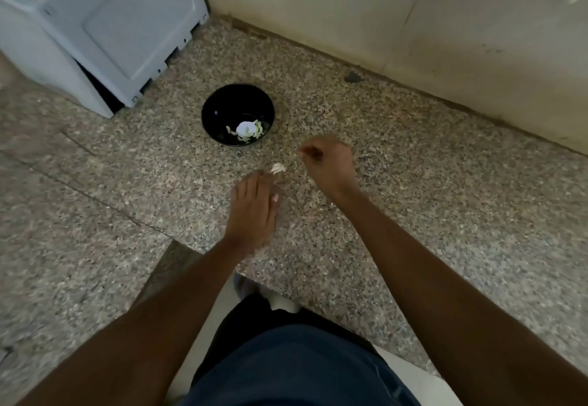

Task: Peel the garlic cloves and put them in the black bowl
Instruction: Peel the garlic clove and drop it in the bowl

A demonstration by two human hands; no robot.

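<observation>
The black bowl (215, 103) stands on the speckled stone counter (413, 183) and holds several pale peeled garlic cloves (246, 129). A whitish garlic piece (277, 168) lies on the counter in front of the bowl. My left hand (251, 208) is stretched out flat, its fingertips reaching the near side of that piece. My right hand (327, 160) hovers just to the right of the piece with its fingers curled into a loose fist; I see nothing plainly held in it.
A white appliance (95, 23) stands at the back left, close to the bowl. A cream wall (413, 23) runs along the back. A small dark pebble-like spot (352, 77) lies by the wall. The counter's near edge (178, 246) steps down below my left forearm.
</observation>
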